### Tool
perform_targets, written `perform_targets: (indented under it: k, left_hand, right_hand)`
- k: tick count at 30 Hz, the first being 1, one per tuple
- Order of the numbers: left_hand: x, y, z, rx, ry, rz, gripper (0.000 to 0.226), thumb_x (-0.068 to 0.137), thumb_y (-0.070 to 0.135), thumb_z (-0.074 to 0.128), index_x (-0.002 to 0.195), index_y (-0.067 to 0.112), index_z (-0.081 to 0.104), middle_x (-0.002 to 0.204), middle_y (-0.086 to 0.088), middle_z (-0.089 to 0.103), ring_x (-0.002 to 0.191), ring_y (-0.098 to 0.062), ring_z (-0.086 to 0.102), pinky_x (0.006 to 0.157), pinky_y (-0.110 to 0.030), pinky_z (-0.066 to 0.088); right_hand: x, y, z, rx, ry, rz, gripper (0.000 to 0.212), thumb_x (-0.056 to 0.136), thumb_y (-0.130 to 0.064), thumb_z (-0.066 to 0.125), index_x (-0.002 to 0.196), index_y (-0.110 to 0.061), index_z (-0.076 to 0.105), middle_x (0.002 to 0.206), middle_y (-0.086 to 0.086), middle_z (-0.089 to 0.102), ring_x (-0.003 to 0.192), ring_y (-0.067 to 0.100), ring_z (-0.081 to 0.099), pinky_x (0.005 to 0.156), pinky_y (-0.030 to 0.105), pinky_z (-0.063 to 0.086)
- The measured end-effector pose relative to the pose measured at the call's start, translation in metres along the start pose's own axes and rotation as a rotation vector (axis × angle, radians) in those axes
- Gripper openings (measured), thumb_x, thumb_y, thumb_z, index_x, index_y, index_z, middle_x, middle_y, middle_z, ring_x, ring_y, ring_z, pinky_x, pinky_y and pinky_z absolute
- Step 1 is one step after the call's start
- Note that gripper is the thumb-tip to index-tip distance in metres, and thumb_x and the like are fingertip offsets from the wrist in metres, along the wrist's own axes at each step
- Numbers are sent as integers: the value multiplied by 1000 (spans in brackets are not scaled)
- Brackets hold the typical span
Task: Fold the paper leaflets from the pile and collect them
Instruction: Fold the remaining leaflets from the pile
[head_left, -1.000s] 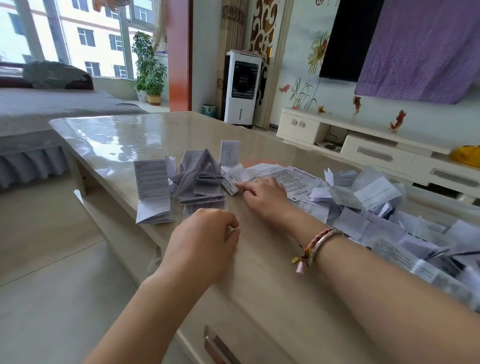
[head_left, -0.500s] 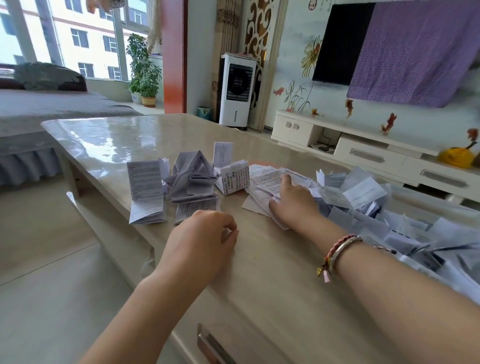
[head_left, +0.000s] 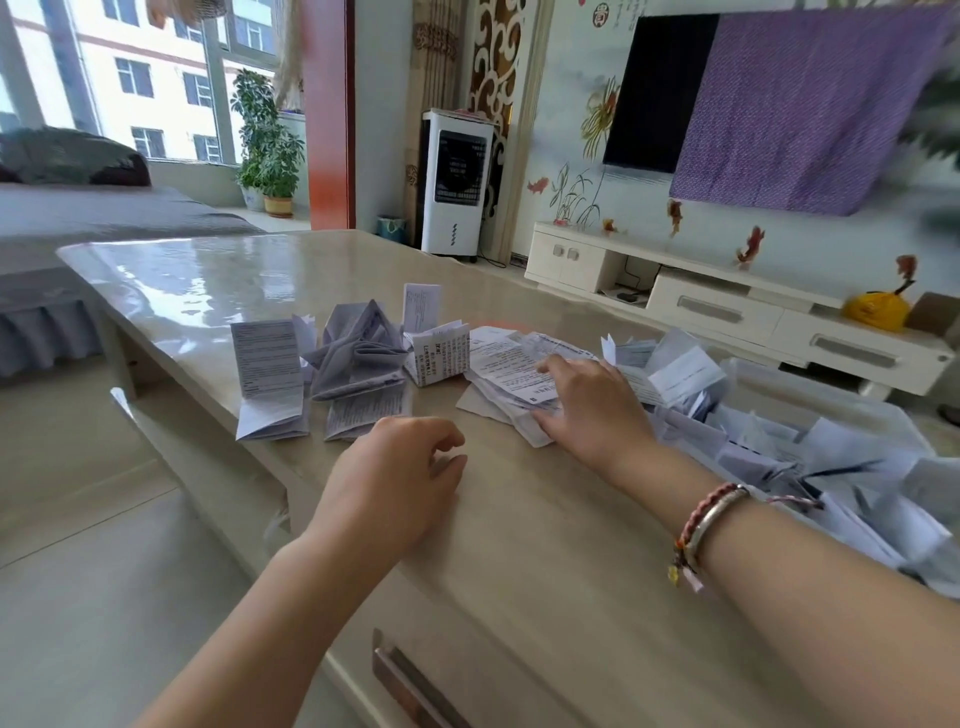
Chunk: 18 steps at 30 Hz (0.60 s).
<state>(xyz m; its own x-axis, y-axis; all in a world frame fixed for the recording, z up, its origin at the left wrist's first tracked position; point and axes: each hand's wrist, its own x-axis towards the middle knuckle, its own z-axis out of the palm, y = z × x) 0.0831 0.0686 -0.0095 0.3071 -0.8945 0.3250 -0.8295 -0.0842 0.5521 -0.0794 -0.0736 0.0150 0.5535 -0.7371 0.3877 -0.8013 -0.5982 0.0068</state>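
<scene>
Leaflets (head_left: 524, 374) lie in a loose sheaf on the table (head_left: 218, 280), at about one o'clock from our left hand, and our right hand (head_left: 592, 405) lies on them, thumb at the near edge and fingers spread over the top sheet; whether it grips or only presses them we cannot tell. Our left hand (head_left: 395, 483) rests on the tabletop, fingers loosely curled, grasping nothing. We judge the task barely begun: a few folded leaflets (head_left: 358, 358) sit at eleven o'clock, while the big pile (head_left: 779, 447) at three o'clock is untouched. The collected ones lie close to the table's left edge, so a careless sweep could push them off. Open tabletop stretches toward twelve o'clock and between our hands, room enough for creasing.
</scene>
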Motion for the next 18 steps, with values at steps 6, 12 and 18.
perform_targets:
  k: [6,12,18]
  left_hand:
    - [-2,6,6,8,-16,0,20,86,38,61,105,35,67,100,13,65,96,-12,62,84,-33,51]
    - [5,-1,3,21,-8,2,22,87,38,61,108,35,66,99,13,65,98,-10,61,85,-32,50]
    - [4,13,9,14,-5,29,26,88,39,61,113,34,63,111,15,64,101,-9,60,87,-32,49]
  right_hand:
    - [21,-5,17,-58,-90,32,41,94,-37,54,126,-14,49,122,10,60,117,27,52,110,38,28]
    - [13,-5,21,-13,128,-57,17,92,-16,52,94,-16,69,90,0,71,87,20,64,112,39,25]
    - [2,1,12,47,72,-49,33,91,-33,59,119,-16,60,114,7,66,113,24,56,109,38,28]
